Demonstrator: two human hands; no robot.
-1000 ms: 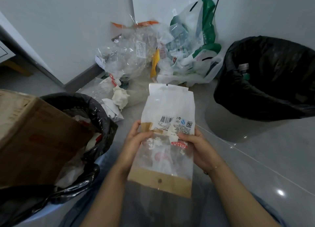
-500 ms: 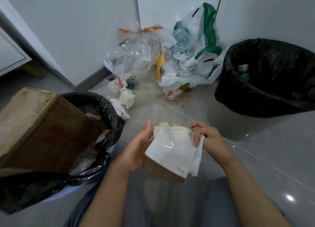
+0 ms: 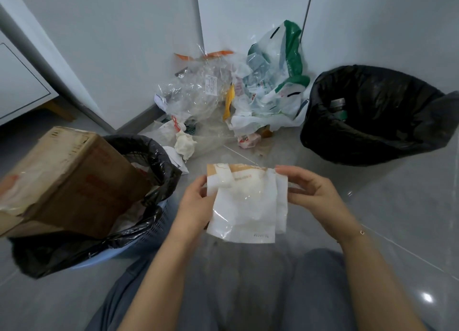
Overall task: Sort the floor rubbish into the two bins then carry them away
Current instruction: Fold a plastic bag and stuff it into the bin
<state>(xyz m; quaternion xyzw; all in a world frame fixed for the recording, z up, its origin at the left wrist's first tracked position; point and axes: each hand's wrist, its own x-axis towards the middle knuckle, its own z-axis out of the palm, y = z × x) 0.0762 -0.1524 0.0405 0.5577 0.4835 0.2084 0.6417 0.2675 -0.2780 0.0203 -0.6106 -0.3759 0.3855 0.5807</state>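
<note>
— Holding anything right now?

— Yes. Your left hand [image 3: 196, 206] pinches the left edge of a folded white packet [image 3: 244, 204], thumb on its front, and your right hand [image 3: 310, 191] grips its upper right edge with curled fingers. The packet hangs between them, above your knees and clear of the floor.

— Where are the bins?

— To your left stands a bin with a black liner [image 3: 159, 156], a cardboard box [image 3: 67, 179] jutting out of it. To your right, well apart, sits the second black-lined bin [image 3: 372, 132], a bottle or can visible inside.

— And the rest of the rubbish?

— Against the wall ahead of you: a clear plastic bag [image 3: 196, 94], a white and green carrier bag [image 3: 280, 82], and a crumpled tissue [image 3: 185, 144] just beside the left bin.
</note>
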